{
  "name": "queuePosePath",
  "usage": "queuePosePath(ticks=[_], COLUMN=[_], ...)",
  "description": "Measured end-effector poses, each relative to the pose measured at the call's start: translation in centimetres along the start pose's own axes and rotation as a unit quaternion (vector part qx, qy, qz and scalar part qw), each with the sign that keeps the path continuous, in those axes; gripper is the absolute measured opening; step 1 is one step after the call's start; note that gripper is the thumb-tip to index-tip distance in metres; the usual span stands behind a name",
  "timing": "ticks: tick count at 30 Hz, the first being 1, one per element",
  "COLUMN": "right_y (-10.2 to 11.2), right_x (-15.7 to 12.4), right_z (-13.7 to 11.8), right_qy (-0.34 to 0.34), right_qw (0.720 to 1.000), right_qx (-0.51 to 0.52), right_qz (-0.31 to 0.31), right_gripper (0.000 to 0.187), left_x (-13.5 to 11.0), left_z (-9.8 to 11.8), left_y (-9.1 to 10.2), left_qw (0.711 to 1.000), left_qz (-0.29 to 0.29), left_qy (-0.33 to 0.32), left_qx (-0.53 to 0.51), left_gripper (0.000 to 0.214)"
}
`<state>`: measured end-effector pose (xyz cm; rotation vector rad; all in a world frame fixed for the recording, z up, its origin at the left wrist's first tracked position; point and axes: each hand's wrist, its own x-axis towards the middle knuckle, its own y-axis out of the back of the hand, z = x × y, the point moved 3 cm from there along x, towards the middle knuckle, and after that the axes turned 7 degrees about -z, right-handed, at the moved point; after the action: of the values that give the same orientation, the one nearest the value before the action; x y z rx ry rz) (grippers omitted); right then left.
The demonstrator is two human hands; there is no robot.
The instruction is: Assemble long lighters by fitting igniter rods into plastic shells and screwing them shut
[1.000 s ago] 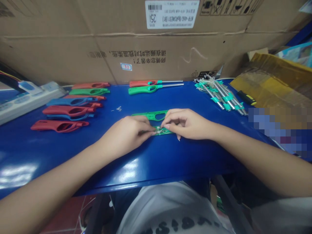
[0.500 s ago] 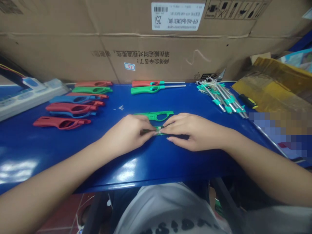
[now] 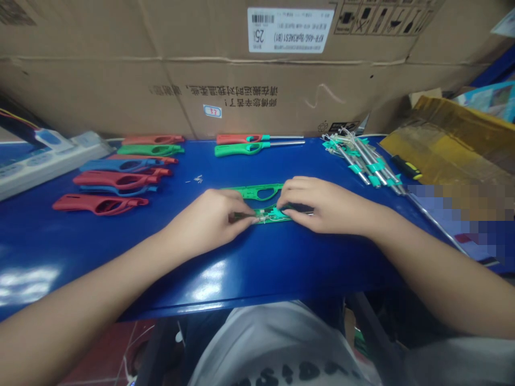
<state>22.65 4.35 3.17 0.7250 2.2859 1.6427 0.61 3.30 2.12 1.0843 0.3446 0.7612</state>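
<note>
On the blue table, a green lighter shell half (image 3: 260,221) lies open side up between my hands, with small inner parts and thin wire in it. My left hand (image 3: 215,217) is closed on its left end, fingertips pinching at the edge. My right hand (image 3: 325,206) is closed around a teal trigger piece (image 3: 277,212) at the right part of the shell; a metal tube shows beneath the fingers. Just behind lies a second green shell half (image 3: 251,192), its loop handle partly behind my right fingers. The left end of the held shell is hidden.
Red, blue and green lighter shells (image 3: 102,179) lie at left beside a white power strip (image 3: 52,161). Two assembled lighters (image 3: 241,149) rest at the back before a cardboard box (image 3: 225,75). Several metal tube assemblies (image 3: 374,163) are piled at right, near a screwdriver (image 3: 407,167).
My right hand has shifted right and slightly up along the shell, uncovering the teal trigger piece and wire. My left hand has hardly moved.
</note>
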Motion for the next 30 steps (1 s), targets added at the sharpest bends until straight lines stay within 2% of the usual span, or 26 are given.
queuePosePath(ticks=[6, 12, 15, 19, 22, 27, 30], right_y=[-0.1, 0.2, 0.4, 1.0, 1.4, 2.2, 2.6], right_x=[-0.1, -0.2, -0.2, -0.3, -0.7, -1.5, -1.9], right_z=[0.1, -0.1, 0.4, 1.6, 2.2, 2.6, 3.6], right_qy=[-0.048, -0.040, -0.040, -0.057, -0.065, -0.067, -0.115], right_qw=[0.998, 0.997, 0.998, 0.998, 0.997, 0.992, 0.989], right_qx=[0.029, 0.041, 0.035, -0.024, -0.041, 0.008, -0.002], right_qz=[-0.033, -0.046, -0.029, -0.003, -0.029, -0.103, -0.094], right_gripper=[0.015, 0.017, 0.017, 0.021, 0.018, 0.015, 0.024], left_x=[0.0, 0.0, 0.0, -0.1, -0.2, -0.2, 0.0], left_z=[0.2, 0.2, 0.0, -0.3, -0.2, 0.0, -0.3], left_y=[0.0, -0.3, -0.2, 0.6, 1.2, 1.8, 2.2], left_qw=[1.000, 1.000, 1.000, 1.000, 0.999, 0.997, 0.996], left_qz=[-0.005, 0.012, 0.010, 0.017, 0.014, -0.008, 0.018], left_qy=[0.010, 0.003, 0.004, 0.021, 0.033, 0.028, 0.001], left_qx=[-0.002, -0.011, -0.023, -0.008, 0.028, 0.072, 0.090], left_gripper=[0.014, 0.012, 0.014, 0.015, 0.017, 0.023, 0.027])
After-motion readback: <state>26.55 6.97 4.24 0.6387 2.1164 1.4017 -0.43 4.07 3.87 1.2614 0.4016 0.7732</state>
